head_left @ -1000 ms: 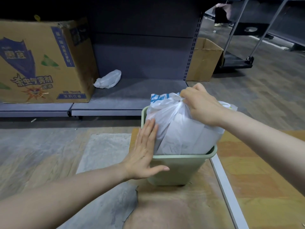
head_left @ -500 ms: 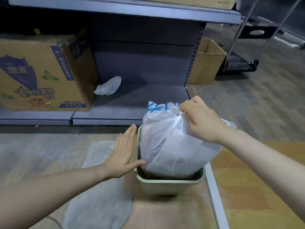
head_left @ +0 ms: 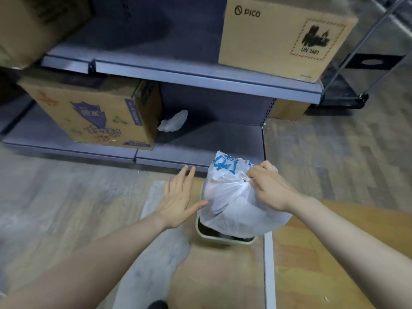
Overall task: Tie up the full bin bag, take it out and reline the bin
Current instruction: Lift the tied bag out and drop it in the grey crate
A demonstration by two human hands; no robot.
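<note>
The white bin bag point(head_left: 236, 206), tied at its neck, hangs mostly above the green bin point(head_left: 225, 238), only its bottom inside the rim. The right hand point(head_left: 269, 188) has its grip pinched on the knot, likely because that is the strongest place to lift from. The left hand point(head_left: 178, 197), fingers spread flat, rests beside the bin's edge, apparently steadying it. On the lower shelf point(head_left: 200, 139) behind lies a crumpled white bag point(head_left: 173, 121), perhaps the new liner.

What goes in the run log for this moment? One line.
right hand grips bin bag knot | bag largely out of bin | left hand open beside bag
</note>
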